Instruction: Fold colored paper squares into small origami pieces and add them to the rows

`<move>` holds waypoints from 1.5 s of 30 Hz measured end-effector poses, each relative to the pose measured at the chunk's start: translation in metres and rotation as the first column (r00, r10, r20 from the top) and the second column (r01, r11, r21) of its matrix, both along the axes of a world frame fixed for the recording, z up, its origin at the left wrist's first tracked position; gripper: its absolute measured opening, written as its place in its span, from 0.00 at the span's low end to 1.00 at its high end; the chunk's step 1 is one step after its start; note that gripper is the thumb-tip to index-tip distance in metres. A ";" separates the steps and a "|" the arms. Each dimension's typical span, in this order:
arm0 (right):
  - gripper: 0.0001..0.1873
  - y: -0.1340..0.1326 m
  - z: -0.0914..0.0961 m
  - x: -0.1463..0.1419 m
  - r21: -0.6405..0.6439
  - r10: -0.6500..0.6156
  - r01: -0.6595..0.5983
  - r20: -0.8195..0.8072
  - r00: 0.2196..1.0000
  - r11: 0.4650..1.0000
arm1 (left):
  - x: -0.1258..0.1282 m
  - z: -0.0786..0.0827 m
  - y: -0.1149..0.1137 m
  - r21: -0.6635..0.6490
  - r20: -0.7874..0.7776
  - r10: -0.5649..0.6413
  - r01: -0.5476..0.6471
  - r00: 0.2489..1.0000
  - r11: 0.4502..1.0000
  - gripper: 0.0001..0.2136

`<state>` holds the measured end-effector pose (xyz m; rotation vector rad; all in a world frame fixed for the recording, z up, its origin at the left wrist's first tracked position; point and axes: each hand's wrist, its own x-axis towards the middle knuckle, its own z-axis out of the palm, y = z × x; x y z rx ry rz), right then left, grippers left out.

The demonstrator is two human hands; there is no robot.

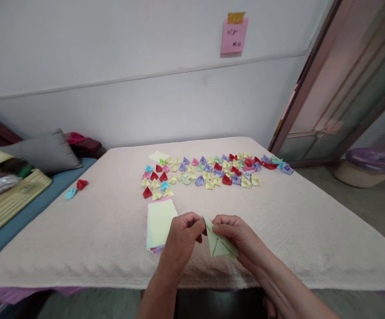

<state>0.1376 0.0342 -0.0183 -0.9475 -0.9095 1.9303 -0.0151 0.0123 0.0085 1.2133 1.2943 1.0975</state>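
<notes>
A pale green folded paper (218, 244) is held up between my hands, above the near part of the table. My right hand (231, 230) grips its upper right side, thumb on the front face. At its upper left corner, my left hand (186, 228) has thumb and finger pinched together on the edge. Creases cross the paper and meet near its middle. Just left of my left hand lies a stack of coloured paper sheets (161, 223), with a pale yellow sheet on top.
Several rows of small folded paper boats (209, 170) in many colours stand across the cloth-covered table (96, 230). A red and a blue folded piece (70, 193) lie far left. A grey cushion (49, 153) is beyond the left edge. A tub (368, 166) stands at the right.
</notes>
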 end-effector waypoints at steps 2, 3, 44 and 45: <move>0.06 0.000 0.002 0.000 0.019 -0.004 0.003 0.018 1.000 1.000 | 0.000 0.000 0.000 -0.004 0.029 -0.056 0.056 0.998 0.998 0.10; 0.05 0.000 0.002 0.001 0.029 0.000 -0.001 0.032 0.999 1.000 | 0.000 0.000 -0.001 -0.002 0.048 -0.073 0.073 0.996 0.997 0.11; 0.03 0.006 0.015 0.018 0.399 -0.123 0.087 0.065 0.990 0.913 | 0.006 -0.005 0.001 0.069 0.040 0.330 -0.332 0.943 0.941 0.12; 0.04 0.005 0.015 0.017 0.388 -0.103 0.074 0.055 0.993 0.919 | 0.007 -0.003 0.000 0.085 0.052 0.297 -0.301 0.953 0.950 0.11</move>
